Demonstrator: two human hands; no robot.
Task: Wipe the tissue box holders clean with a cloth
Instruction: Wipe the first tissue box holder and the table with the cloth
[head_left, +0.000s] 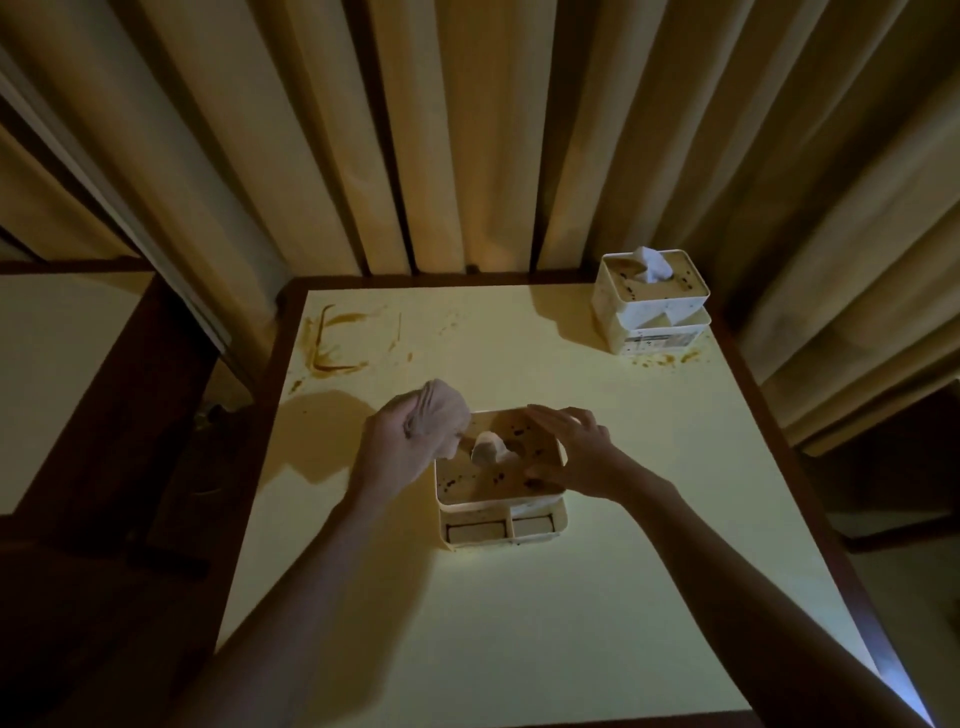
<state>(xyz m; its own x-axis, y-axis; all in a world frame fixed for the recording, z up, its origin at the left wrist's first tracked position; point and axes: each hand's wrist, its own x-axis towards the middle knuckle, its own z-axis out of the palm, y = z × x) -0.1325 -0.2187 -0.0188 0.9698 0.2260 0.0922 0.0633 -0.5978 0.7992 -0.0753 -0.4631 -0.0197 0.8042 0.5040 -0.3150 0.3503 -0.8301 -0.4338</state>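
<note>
1. The near tissue box holder (501, 488), its lid spotted brown, sits mid-table (519, 623).
2. The left hand (402, 444) clenches a bunched cloth (441, 410) at the holder's left edge.
3. The right hand (571, 449), fingers spread, rests on its right side.
4. A second holder (652, 306) stands at the far right corner.

Near half of the table (519, 623) lies open for passage. Centre blocked by the near holder (501, 499); far right corner by the second holder (652, 312). Curtain (467, 130) closes the far edge.
</note>
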